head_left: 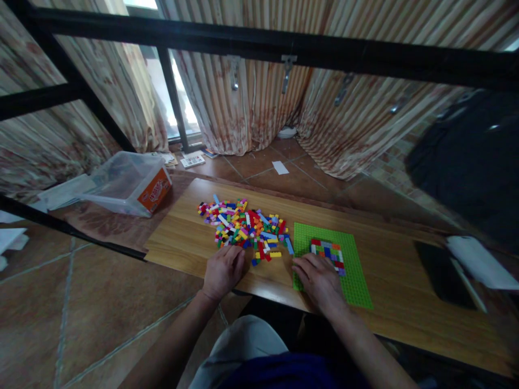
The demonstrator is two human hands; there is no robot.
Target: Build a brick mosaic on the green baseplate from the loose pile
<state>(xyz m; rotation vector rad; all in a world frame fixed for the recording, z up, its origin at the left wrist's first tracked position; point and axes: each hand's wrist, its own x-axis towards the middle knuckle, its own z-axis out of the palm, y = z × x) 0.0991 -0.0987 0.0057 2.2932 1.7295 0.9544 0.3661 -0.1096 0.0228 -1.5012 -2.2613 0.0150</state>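
A loose heap of small toy building bricks [247,224] in many colours lies on the wooden table. At its front edge my left hand [224,270] rests with the fingers curled in; whatever is inside them, if anything, is hidden. To the right lies a green baseplate [357,270]. A flat, multicoloured block of joined bricks [326,251] sits on it, partly covered by my right hand [318,278]. That hand lies over the plate with its fingers bent loosely and slightly apart, fingertips at the plate's left edge. I see no brick in it.
A clear plastic box [130,183] with an orange label stands left, beyond the table [174,237]. A dark flat object [444,275] and a white item [482,262] lie at the right end. A black metal frame [259,40] crosses above, before striped curtains [243,108].
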